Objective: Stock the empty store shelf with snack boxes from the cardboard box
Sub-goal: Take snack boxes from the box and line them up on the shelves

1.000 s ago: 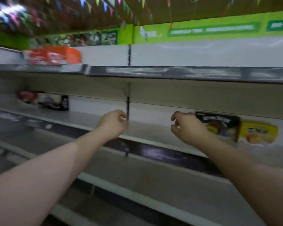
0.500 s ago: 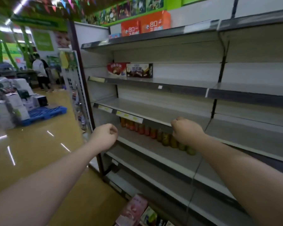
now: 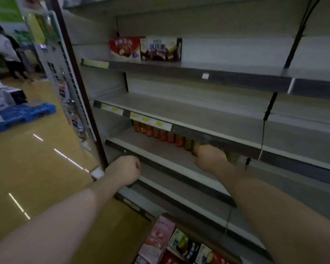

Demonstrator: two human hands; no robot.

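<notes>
A grey store shelf unit (image 3: 208, 119) fills the view, most of its boards bare. On an upper board stand a red snack box (image 3: 123, 48) and a dark brown snack box (image 3: 160, 49) side by side. At the bottom edge a cardboard box (image 3: 208, 242) holds a pink box (image 3: 157, 239) and other snack boxes. My left hand (image 3: 124, 171) is a closed fist in front of a lower shelf edge, holding nothing. My right hand (image 3: 211, 159) hangs with fingers curled downward before the row of jars, empty as far as I can see.
A row of orange and green jars (image 3: 160, 133) lines the back of a lower shelf. A dark upright post (image 3: 80, 88) ends the unit at left. Beyond it lie a shiny yellow floor, a blue pallet (image 3: 23, 115) with stacked goods, and a person (image 3: 8, 54) in the distance.
My view has swung left and down, from the shelf boards to the unit's end and the cardboard box. Both hands dropped lower; the right hand's fingers went from loosely open to curled.
</notes>
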